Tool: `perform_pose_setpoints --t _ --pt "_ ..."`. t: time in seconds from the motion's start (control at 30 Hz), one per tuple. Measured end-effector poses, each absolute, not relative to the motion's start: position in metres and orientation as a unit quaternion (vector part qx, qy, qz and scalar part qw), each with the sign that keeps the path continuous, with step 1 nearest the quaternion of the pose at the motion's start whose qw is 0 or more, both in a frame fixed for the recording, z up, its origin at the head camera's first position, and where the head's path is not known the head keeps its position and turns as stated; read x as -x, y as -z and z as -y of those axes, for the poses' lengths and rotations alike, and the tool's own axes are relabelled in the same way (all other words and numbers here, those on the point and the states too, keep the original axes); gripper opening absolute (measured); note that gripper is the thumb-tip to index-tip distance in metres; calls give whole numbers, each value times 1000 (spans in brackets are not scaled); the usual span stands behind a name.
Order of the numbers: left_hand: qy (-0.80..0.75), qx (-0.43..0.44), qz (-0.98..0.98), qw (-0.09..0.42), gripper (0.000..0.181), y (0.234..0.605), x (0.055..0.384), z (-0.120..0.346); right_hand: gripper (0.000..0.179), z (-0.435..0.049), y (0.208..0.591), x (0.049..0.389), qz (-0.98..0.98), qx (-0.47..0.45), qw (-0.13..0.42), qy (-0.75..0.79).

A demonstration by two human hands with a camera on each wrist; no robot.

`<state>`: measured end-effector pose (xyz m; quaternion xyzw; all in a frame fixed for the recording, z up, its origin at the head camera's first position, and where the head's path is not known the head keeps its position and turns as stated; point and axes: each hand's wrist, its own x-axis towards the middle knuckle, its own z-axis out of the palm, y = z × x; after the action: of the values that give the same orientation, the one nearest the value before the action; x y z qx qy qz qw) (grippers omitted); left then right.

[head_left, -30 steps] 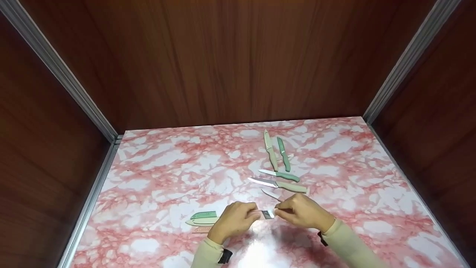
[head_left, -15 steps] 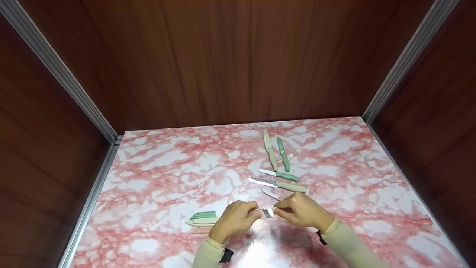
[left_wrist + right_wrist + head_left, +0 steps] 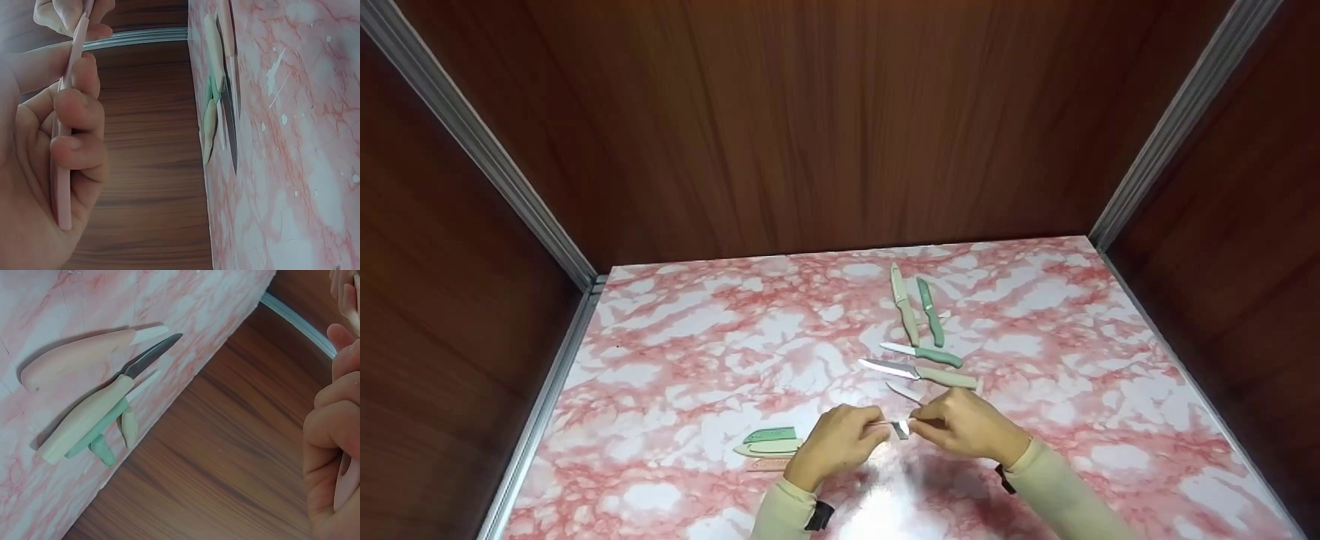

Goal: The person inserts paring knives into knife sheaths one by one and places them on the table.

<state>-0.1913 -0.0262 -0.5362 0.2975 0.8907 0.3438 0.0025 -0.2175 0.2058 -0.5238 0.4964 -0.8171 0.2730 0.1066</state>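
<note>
My left hand [image 3: 840, 444] grips a slim pink blade sheath [image 3: 63, 191], its fingers curled along the length. My right hand [image 3: 971, 427] holds a knife by its pink handle [image 3: 347, 486], which is mostly hidden in the fist. Between the two hands a short stretch of the knife's shiny blade [image 3: 901, 430] shows, in line with the sheath's mouth. Just beyond the right hand lies another knife with a pale pink handle [image 3: 79, 354], its white blade [image 3: 903, 391] bare.
Farther back lie a bare cream-handled knife [image 3: 949, 376], a bare green-handled knife [image 3: 937, 356], and two sheathed knives, one cream [image 3: 905, 307] and one green [image 3: 931, 311]. Left of my left hand are a green sheath [image 3: 770, 434], a cream sheath [image 3: 765, 448] and a salmon sheath [image 3: 767, 465].
The hands have drawn slightly closer together, and a little less blade shows between them. Both keep their grip; the things on the table have not moved.
</note>
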Motion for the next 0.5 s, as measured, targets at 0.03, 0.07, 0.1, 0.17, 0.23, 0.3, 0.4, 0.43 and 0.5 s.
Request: perform_pose_setpoints --t 0.03,0.07,0.1,0.17,0.23,0.3,0.4,0.43,0.5 --pt "-343 -298 -891 3 21 536 192 26 33 -206 524 217 818 -496 107 -272" --pt "-343 -298 -891 2 21 536 192 26 33 -205 524 217 819 -494 105 -271" --pt "-342 -299 -891 2 21 536 192 25 33 -206 524 217 820 -494 105 -271" --pt "-340 -300 -891 -1 22 536 192 25 33 -205 523 218 821 -493 104 -270" --pt "-338 -300 -892 -3 21 535 192 24 33 -205 523 218 823 -491 103 -267" --pt "-337 -298 -893 -2 21 534 192 23 33 -205 523 218 823 -490 104 -267" --pt "-335 -296 -894 1 20 533 192 23 33 -205 522 218 824 -488 106 -269" --pt "-335 -295 -895 2 20 533 192 22 33 -205 521 218 824 -488 106 -269" --pt "-334 -294 -896 4 20 532 192 21 32 -205 521 218 824 -487 106 -271"
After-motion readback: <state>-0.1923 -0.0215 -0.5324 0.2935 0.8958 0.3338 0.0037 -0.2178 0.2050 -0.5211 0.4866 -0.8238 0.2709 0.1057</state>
